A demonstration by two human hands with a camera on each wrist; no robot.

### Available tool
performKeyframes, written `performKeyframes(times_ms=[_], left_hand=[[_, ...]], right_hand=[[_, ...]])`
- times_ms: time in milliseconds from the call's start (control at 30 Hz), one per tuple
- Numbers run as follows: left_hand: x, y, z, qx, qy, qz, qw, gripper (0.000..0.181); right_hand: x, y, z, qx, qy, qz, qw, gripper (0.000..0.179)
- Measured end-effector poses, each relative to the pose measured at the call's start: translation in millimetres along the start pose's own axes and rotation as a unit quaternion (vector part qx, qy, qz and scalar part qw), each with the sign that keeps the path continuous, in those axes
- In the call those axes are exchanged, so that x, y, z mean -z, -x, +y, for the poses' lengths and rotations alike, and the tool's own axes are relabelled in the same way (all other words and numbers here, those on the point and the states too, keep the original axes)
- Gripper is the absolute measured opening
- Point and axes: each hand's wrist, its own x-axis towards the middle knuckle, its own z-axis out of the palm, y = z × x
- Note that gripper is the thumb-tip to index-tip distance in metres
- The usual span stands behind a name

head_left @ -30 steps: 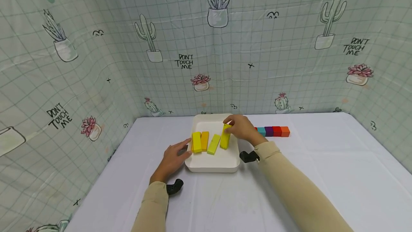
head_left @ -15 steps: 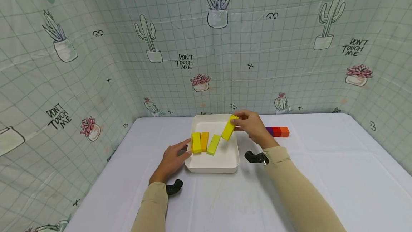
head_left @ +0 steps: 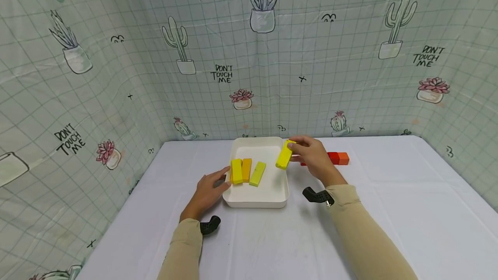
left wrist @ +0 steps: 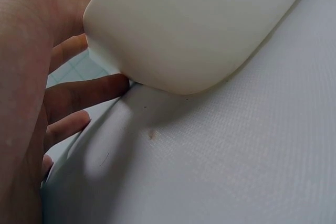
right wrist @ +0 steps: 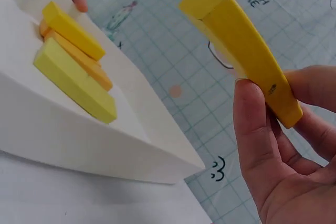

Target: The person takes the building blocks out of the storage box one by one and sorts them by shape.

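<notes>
My right hand (head_left: 316, 159) pinches a yellow rectangular block (head_left: 284, 155) between thumb and fingers, raised over the right rim of the white tray (head_left: 254, 204). In the right wrist view the block (right wrist: 241, 45) points up and away from the fingers, a small dark mark near its held end. At the tray's left side, my left hand (head_left: 208, 191) grips the wall, thumb and a finger at the rim. Inside the tray lie another yellow block (head_left: 237, 172), an orange block (head_left: 247, 170) and a lime-yellow block (head_left: 257, 174). A further orange edge shows beside the left yellow block.
A row of small coloured cubes, with a red cube (head_left: 333, 157) and an orange cube (head_left: 343, 158) visible, stands right of the tray, partly hidden by my right hand. A white cloth (head_left: 249, 241) covers the table. A printed curtain (head_left: 303, 55) rises behind.
My right hand has lifted the yellow block from inside the tray and carried it right to the rim, covering more of the cube row. The left hand has stayed at the tray.
</notes>
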Motion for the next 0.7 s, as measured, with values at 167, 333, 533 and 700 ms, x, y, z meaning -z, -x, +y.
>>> performKeyframes(times_ms=[167,333,533,700], left_hand=[[0.2,0.5,-0.6,0.006,0.006,-0.001,1.0,0.056],[-1.1,1.6,-1.0,0.014,0.009,-0.001,0.9999,0.056],[-1.6,1.7,-0.5,0.013,0.006,0.0,0.9999,0.057],[-0.6,1.0,0.9,0.012,0.004,0.001,0.9999,0.057]], right_hand=[[7,3.6,1,-0.016,-0.005,0.007,0.9998,0.045],[16,7.3,1,-0.014,-0.02,0.009,0.9997,0.048],[29,11.3,5,-0.009,-0.017,0.01,0.9998,0.051],[40,13.4,8,-0.017,-0.006,0.005,0.9998,0.046]])
